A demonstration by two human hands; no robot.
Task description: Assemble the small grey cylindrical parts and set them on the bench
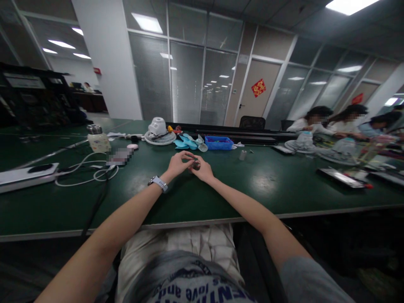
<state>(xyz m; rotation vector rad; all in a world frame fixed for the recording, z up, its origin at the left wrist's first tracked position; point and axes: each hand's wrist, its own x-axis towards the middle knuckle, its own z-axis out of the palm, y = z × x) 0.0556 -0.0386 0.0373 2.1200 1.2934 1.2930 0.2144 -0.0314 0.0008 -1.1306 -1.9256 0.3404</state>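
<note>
Above the green table (233, 198), my left hand (178, 164) and my right hand (203, 169) meet at the fingertips. Between them is a small, dark metallic-looking part (196, 163), mostly covered by the fingers, so its kind cannot be made out. Fingers of both hands are curled and closed around it. Beyond the hands lie light-blue fan blades (187, 142) and a blue plastic basket (218, 143) with small items in it. A small grey cylinder (243, 155) stands to the right of my right hand.
A white fan housing with its grille (160, 136) sits at the back. On the left are a bottle (98, 139), a white cable (77, 168) and a white power strip (28, 174). A flat tablet-like object (342, 177) lies to the right, with several people seated beyond.
</note>
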